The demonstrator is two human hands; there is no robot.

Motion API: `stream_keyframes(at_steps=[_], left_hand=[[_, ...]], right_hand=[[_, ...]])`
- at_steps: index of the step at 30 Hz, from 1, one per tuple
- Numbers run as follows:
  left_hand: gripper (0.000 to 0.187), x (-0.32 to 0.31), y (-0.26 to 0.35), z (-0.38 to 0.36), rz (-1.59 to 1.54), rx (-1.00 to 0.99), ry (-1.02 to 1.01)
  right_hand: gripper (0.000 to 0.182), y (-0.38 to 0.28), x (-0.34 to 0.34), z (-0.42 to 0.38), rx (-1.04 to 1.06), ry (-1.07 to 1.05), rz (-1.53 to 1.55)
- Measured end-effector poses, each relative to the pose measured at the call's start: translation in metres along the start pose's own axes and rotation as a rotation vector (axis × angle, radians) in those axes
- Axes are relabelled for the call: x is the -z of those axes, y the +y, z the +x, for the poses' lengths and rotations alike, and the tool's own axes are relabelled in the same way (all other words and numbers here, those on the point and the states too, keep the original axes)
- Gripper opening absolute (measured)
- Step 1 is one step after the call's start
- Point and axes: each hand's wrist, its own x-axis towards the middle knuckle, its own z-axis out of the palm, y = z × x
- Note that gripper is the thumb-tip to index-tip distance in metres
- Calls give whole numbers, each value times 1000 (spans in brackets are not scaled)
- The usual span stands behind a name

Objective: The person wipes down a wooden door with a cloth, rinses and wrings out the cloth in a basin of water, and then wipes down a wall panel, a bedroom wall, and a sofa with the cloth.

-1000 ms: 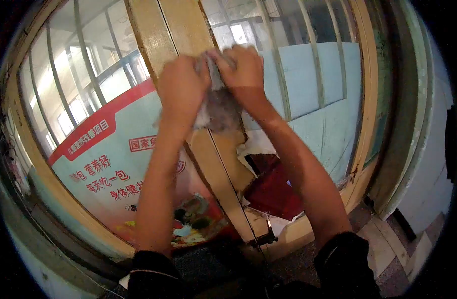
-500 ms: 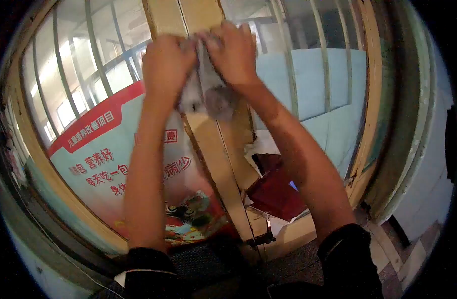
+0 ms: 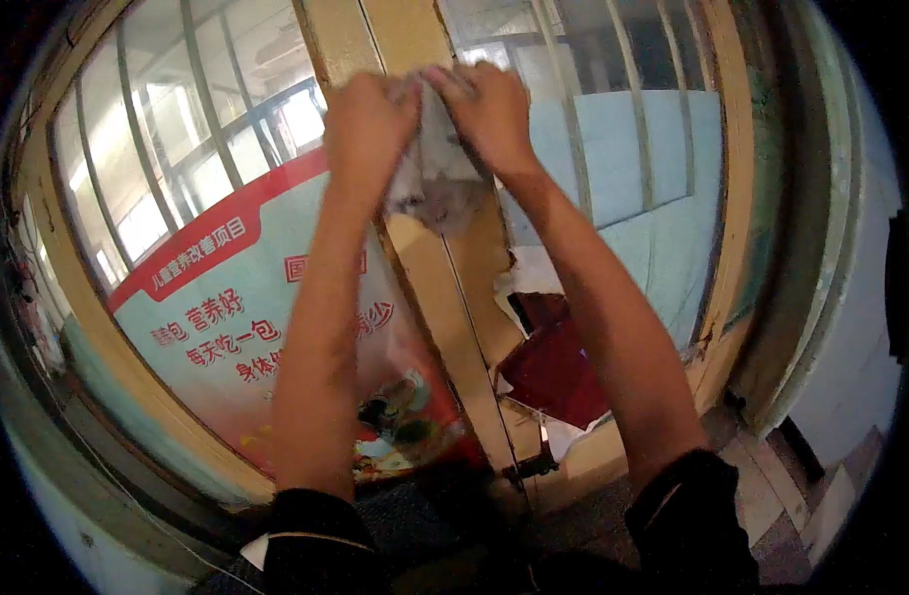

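Note:
A limp grey cloth (image 3: 436,183) hangs from both my hands in front of the yellow door frame, its lower edge dark and uneven. My left hand (image 3: 368,129) pinches its upper left corner, fingers curled. Close beside it, my right hand (image 3: 491,114) grips the upper right part, thumb towards the left hand. Behind the cloth, two yellow door edges (image 3: 464,297) meet along a narrow seam. The cloth overlaps that seam in this view.
A red and pale poster (image 3: 201,297) covers the left door's barred glass. Pale blue sheeting (image 3: 633,159) backs the right pane. Below it are a dark red panel (image 3: 553,372) with torn white edges and a metal bolt (image 3: 536,464) low at the seam. Floor tiles (image 3: 772,476) show at lower right.
Both hands and the cloth have shifted to the right in view, and the door scene has shifted slightly too. The cloth hangs shorter and more bunched; both hands still hold it.

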Motion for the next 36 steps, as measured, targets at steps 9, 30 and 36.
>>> stream_keyframes(at_steps=[9,30,36], left_hand=[[34,-12,8,-184,-182,103,-198],[39,55,15,-302,-99,-382,86],[36,40,46,-354,-520,30,-419]], right_hand=[[41,10,87,-141,-192,-424,-5],[25,-34,217,-220,467,-433,-54],[33,-17,233,-258,150,-769,42]])
